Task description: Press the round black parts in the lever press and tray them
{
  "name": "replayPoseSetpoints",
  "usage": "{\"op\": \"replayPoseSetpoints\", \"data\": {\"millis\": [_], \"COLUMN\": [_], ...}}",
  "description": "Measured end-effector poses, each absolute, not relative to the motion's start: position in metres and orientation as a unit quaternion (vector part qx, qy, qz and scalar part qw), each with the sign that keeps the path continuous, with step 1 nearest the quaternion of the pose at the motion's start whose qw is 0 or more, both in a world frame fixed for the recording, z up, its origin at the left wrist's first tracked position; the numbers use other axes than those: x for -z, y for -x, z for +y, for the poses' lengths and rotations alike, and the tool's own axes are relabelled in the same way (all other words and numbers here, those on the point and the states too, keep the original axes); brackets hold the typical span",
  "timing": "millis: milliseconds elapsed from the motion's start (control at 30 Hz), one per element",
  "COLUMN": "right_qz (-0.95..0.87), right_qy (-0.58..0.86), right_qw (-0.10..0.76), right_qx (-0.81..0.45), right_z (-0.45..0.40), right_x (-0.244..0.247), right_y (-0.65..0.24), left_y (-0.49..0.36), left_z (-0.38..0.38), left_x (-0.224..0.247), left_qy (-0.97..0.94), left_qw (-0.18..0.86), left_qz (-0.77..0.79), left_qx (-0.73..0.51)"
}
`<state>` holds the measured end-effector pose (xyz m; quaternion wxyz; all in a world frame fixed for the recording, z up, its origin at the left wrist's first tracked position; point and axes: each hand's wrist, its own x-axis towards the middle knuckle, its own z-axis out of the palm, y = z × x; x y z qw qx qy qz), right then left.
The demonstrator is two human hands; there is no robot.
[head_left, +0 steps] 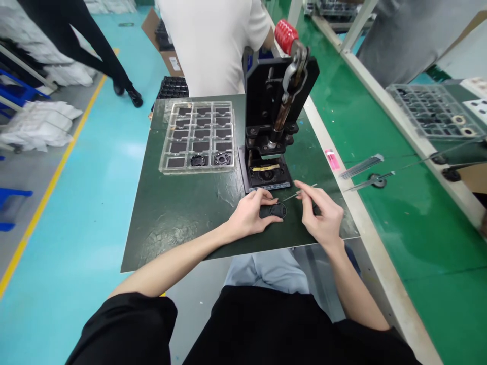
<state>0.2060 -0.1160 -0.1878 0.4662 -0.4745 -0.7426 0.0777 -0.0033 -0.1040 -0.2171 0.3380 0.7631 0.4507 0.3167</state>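
Note:
My left hand grips a small black plastic part with a rounded end, low over the front of the dark green tabletop. Thumb and fingers close on it from both sides. Just right of it, my right hand pinches a thin metal rod, whose tip points towards the black part. Whether the tip touches the part I cannot tell. Another small dark piece shows partly behind the right fingers. Directly beyond both hands stands a black hand press with a red-gripped lever.
A clear compartment tray of dark parts lies left of the press. Bundles of thin metal rods and a pink object lie at the right, near a green conveyor. A person in white is beyond the table.

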Motion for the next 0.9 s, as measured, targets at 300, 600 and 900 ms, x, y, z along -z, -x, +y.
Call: {"op": "replayPoseSetpoints", "data": {"millis": [300, 600, 900], "right_qz": [-0.731, -0.754, -0.763], "right_qy": [0.467, 0.443, 0.43], "right_qw": [0.487, 0.478, 0.477], "right_qx": [-0.101, -0.088, -0.083], "right_z": [-0.1224, -0.1235, -0.1228], "right_x": [0.1897, 0.1876, 0.1888], "right_y": [-0.1983, -0.1993, -0.1977], "left_y": [0.0046, 0.0037, 0.004], "left_z": [-0.1038, -0.1036, -0.103], "left_x": [0.2189, 0.2204, 0.2196], "left_qy": [-0.766, -0.767, -0.769], "left_qw": [0.33, 0.33, 0.328], "left_qz": [0.45, 0.443, 0.438], "left_qx": [-0.32, -0.326, -0.33]}}
